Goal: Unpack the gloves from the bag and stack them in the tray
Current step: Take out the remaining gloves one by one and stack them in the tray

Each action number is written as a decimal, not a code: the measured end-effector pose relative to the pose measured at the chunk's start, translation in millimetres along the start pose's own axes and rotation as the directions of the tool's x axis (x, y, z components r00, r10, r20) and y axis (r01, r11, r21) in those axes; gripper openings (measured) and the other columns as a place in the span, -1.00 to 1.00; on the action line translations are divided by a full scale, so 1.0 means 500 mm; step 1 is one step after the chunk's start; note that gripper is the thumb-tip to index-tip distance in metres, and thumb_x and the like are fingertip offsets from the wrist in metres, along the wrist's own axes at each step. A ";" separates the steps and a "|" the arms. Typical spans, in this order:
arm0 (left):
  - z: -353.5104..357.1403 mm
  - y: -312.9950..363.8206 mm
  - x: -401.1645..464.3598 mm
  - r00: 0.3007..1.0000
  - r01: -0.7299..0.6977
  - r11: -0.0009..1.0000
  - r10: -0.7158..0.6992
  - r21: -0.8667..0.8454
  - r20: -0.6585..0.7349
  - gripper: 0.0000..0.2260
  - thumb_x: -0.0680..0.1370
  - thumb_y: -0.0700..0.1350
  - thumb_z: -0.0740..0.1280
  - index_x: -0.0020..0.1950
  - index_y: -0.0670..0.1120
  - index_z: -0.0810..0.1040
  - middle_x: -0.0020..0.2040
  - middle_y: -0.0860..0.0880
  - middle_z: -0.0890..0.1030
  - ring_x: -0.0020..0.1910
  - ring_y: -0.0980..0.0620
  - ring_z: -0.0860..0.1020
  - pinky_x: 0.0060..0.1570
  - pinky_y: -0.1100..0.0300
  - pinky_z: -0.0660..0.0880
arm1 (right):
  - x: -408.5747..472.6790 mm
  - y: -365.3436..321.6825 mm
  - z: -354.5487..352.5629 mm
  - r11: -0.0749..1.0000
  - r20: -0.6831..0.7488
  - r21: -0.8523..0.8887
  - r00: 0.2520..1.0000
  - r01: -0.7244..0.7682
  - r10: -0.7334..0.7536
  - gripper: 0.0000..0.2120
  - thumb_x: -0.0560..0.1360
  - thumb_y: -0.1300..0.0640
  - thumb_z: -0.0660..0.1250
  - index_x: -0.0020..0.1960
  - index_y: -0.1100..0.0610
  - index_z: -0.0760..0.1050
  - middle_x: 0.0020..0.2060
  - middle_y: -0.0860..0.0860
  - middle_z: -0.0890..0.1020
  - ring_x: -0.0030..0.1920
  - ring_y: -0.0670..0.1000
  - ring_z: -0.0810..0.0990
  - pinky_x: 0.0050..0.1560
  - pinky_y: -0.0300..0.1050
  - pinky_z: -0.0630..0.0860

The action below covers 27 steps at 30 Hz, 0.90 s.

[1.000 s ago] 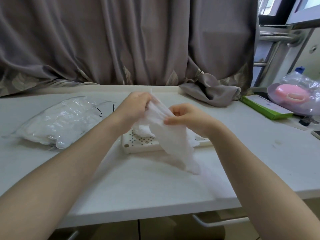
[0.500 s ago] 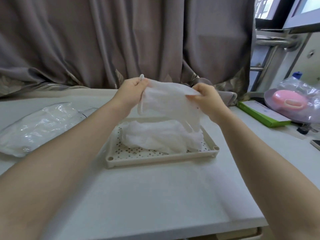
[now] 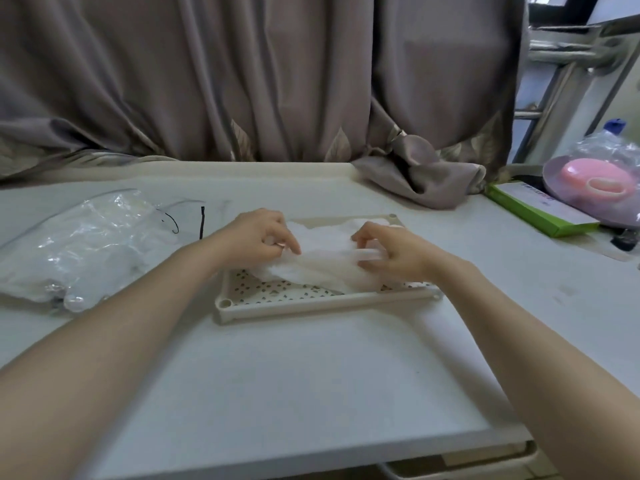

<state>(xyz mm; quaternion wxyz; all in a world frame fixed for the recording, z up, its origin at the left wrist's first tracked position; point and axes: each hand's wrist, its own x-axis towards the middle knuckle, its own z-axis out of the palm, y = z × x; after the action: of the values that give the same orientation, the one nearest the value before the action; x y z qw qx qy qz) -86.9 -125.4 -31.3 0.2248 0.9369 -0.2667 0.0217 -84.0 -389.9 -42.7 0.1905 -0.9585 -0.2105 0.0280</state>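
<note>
Change: half a second ago the person held a glove spread in the air above the tray [image 3: 311,308]; now both hands have come down and the glove lies on the white gloves [image 3: 329,258] already piled there.
Left hand: the left hand [image 3: 258,237] sits at the pile's left end, fingers curled and pinching the glove's edge.
Right hand: the right hand [image 3: 391,251] is at the right end, fingers bent and narrow, pressing on the glove with what looks like its rolled cuff between them; whether they truly grip it cannot be told for certain.
Gloves: heaped inside the tray, toward its far and right side, with the perforated floor bare at the near left.
Bag: the clear bag [image 3: 79,251] lies on the tabletop [image 3: 311,375] well to the left of the tray, bulging with what seem to be more gloves.
Meaning: this glove is as good as stacked; it likely only needs smoothing and letting go.
Progress: judged partway, since the bag looks far from emptied.
</note>
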 end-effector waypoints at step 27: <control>0.053 -0.011 -0.026 0.981 0.191 0.970 -0.187 0.149 -0.044 -0.26 0.49 0.31 0.16 0.53 -0.07 0.06 0.50 -0.03 0.19 0.47 -0.03 0.16 0.42 0.07 0.15 | 0.029 -0.048 0.019 0.948 0.095 -0.207 0.959 -0.242 0.265 0.07 0.30 -0.48 0.19 0.54 0.00 -0.27 0.53 -0.02 -0.24 0.51 0.02 -0.29 0.48 0.10 -0.23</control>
<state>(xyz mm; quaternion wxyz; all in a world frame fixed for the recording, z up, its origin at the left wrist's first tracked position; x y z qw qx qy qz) -97.2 -126.3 -59.7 0.1576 0.9721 -0.1704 0.0346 -81.3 -360.5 -42.1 0.0784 -0.9880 -0.0983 0.0900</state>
